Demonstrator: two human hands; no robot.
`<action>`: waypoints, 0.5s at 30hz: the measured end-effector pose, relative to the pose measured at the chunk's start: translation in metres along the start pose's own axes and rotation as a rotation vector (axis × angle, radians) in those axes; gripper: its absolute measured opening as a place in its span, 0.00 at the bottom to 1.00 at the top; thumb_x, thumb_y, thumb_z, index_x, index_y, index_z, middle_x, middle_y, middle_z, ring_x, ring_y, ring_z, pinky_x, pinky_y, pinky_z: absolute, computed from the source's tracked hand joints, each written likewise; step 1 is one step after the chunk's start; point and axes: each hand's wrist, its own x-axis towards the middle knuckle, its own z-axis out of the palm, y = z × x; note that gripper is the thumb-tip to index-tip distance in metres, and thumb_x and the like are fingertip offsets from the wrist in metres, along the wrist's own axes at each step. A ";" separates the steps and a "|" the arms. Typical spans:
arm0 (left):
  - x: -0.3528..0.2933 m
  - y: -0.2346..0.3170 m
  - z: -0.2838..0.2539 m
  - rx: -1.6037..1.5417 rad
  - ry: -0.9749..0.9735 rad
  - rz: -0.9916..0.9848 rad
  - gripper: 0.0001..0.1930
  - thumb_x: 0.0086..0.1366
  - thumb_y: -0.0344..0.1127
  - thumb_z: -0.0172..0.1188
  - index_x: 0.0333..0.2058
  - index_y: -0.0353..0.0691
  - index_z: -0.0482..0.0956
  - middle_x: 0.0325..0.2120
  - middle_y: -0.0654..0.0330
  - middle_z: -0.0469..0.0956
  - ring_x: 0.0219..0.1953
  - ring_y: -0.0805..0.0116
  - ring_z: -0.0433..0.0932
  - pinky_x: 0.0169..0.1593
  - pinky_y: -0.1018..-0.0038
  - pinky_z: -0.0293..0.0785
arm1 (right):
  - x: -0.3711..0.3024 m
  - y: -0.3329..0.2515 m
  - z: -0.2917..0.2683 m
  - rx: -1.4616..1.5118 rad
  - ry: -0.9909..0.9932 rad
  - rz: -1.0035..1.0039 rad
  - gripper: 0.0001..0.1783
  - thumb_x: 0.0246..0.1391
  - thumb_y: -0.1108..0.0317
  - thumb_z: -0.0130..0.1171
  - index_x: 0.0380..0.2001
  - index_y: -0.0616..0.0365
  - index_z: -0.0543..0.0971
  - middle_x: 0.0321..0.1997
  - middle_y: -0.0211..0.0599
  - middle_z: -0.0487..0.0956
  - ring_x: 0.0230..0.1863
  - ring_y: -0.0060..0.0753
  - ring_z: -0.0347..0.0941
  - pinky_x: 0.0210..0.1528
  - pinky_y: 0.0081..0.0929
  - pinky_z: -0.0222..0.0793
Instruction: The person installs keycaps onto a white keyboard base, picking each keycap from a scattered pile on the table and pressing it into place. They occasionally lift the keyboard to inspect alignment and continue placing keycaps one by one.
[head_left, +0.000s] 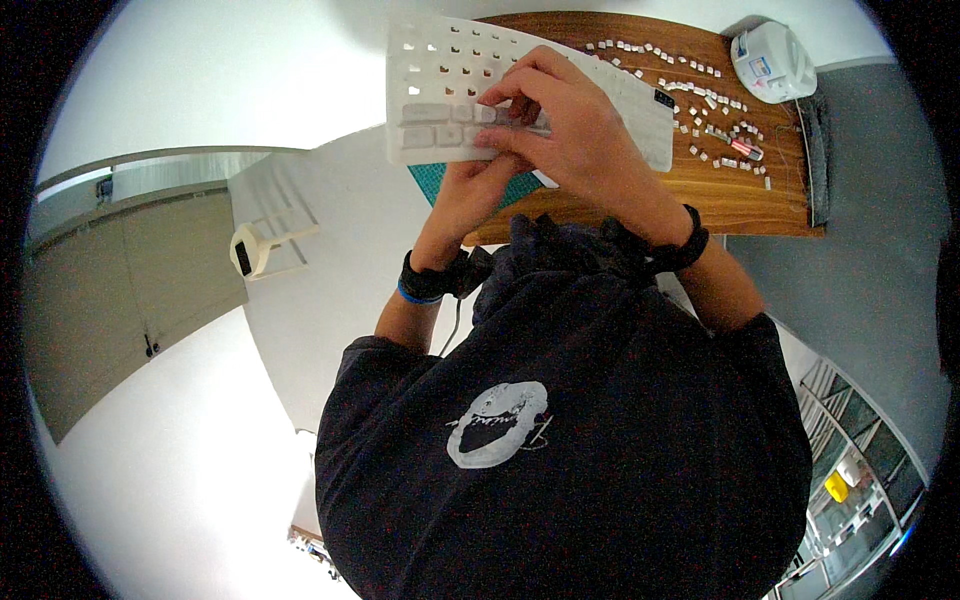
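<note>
Two bare hands at the keyboard: the right hand (585,125) is bent over its face, thumb and index finger curled at the keys; whether a cap is pinched can't be told. The left hand (482,188) is set at the near edge, crossed partly by the right; its fingers are hidden, so its grip can't be told. One black band is worn on each wrist. Largest down: one table (620,213), brown, wood-grained, curved by the lens. One keyboard (650,135), white plastic, long rectangle, seen over the table's left part, its left end shown past the table edge. Square holes are seen in its upper left; two rows of fitted keys (425,112) are seen at lower left, smooth, some wider than others. One small dark rectangular panel (664,99) is set in its right end. One white rounded container (775,65) is stood at the table's far right corner. One green mat (428,184) is partly covered by keyboard and left hand. One slim tool (742,147), red-and-white handle, is laid among loose keycaps (711,101): small, white, blocky, dozens in rough rows, too small for an exact count.
</note>
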 end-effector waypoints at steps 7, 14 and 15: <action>-0.012 0.002 0.001 0.115 -0.017 0.054 0.19 0.69 0.24 0.54 0.58 0.31 0.68 0.54 0.52 0.74 0.55 0.63 0.75 0.57 0.67 0.77 | 0.006 0.001 -0.003 0.016 -0.142 0.026 0.13 0.50 0.71 0.71 0.37 0.61 0.79 0.37 0.34 0.74 0.36 0.27 0.76 0.42 0.25 0.75; -0.028 0.012 0.004 0.073 0.062 -0.147 0.20 0.70 0.25 0.52 0.59 0.30 0.67 0.55 0.52 0.73 0.56 0.62 0.74 0.58 0.66 0.76 | 0.000 0.002 0.011 0.049 -0.179 0.010 0.12 0.52 0.72 0.68 0.38 0.60 0.76 0.37 0.35 0.73 0.36 0.28 0.74 0.40 0.25 0.73; -0.028 0.012 0.002 0.101 0.046 -0.151 0.20 0.70 0.25 0.52 0.60 0.30 0.66 0.55 0.52 0.73 0.57 0.62 0.74 0.59 0.66 0.76 | -0.001 0.003 0.012 0.042 -0.183 -0.005 0.12 0.53 0.72 0.68 0.38 0.60 0.76 0.37 0.35 0.73 0.36 0.29 0.74 0.40 0.26 0.73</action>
